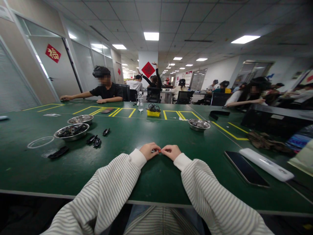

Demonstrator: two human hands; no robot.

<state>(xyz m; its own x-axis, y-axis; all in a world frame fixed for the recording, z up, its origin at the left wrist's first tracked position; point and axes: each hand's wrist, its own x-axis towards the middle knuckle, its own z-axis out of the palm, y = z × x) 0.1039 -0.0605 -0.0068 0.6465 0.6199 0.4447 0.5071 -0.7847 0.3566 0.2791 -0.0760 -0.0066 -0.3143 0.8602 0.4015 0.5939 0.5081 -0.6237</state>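
Nearest to you are your striped sleeves, resting over the edge of the green bench. Your left hand and right hand meet in front of you, just above the bench. The fingers of each hand are curled in and pinched close, with a tiny red piece held between the tips of both. It is too small to tell what it is. To your right lie a dark phone and, just beside it, a long white box. To your left is a black strip, with a clear ring near it and some small black parts farther in. Past those, a metal bowl full of dark bits sits in front of another bowl. A third bowl stands ahead on the right. Farther off, a yellow tray holds black wires, and a clear bottle stands up beside it. Across the bench sits a person in a black shirt.
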